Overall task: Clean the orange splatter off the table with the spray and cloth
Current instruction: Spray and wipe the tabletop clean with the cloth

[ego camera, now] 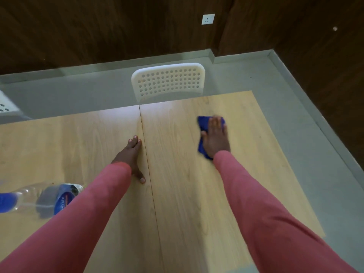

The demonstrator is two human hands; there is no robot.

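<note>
A blue cloth (202, 125) lies on the right half of the light wooden table (177, 194). My right hand (215, 137) presses flat on it with straight fingers; the hand and cloth are blurred. My left hand (131, 156) rests flat on the table beside the centre seam, fingers straight, holding nothing. A clear plastic spray bottle (51, 198) with a blue label and blue top lies at the left edge, partly behind my left sleeve. A few tiny orange specks (52, 182) show just above the bottle. I see no large orange splatter.
A white perforated chair (167, 81) stands at the far edge of the table. Part of another white chair (6, 107) shows at the far left. Grey floor surrounds the table, with dark wooden walls behind.
</note>
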